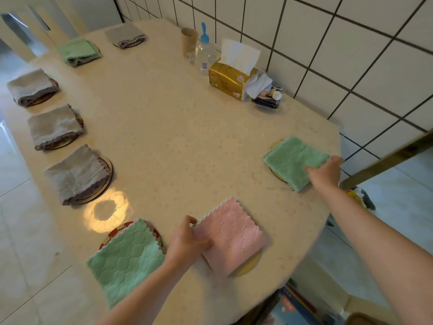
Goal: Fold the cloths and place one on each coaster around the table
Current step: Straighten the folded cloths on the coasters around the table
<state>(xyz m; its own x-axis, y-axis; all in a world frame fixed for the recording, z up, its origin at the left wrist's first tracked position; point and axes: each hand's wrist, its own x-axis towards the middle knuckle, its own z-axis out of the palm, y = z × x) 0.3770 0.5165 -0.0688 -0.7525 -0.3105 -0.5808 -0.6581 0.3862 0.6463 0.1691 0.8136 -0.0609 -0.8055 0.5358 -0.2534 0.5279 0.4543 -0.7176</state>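
- The worktop [178,141] is a long pale surface with cut corners, pushed against a white tiled wall [351,55].
- Around its edge lie eight folded cloths, each on a round coaster. Along the left side sit three grey cloths [75,174], [52,126], [31,86], then a green one [78,51] and a grey one [125,34] at the far end.
- At the near edge a quilted green cloth [124,259] covers a red-and-white coaster [112,233].
- Beside it the pink cloth [234,233] lies folded on a gold coaster [250,266], partly overhanging it.
- The left hand [187,242] grips the pink cloth's left edge, thumb on top and fingers curled under.
- On the right side the mint green cloth [293,160] rests folded over another gold coaster [276,175].
- The right hand [325,172] holds that cloth's near corner, fingers curled onto it.
- By the wall a gold tissue pack [227,83] holds white tissues, one sheet standing up out of the top.
- A clear bottle [205,55] with a blue cap stands next to a brown cup [188,41]; I cannot tell what either holds.
- A small clear tray [267,99] holds small mixed items, too small to make out.
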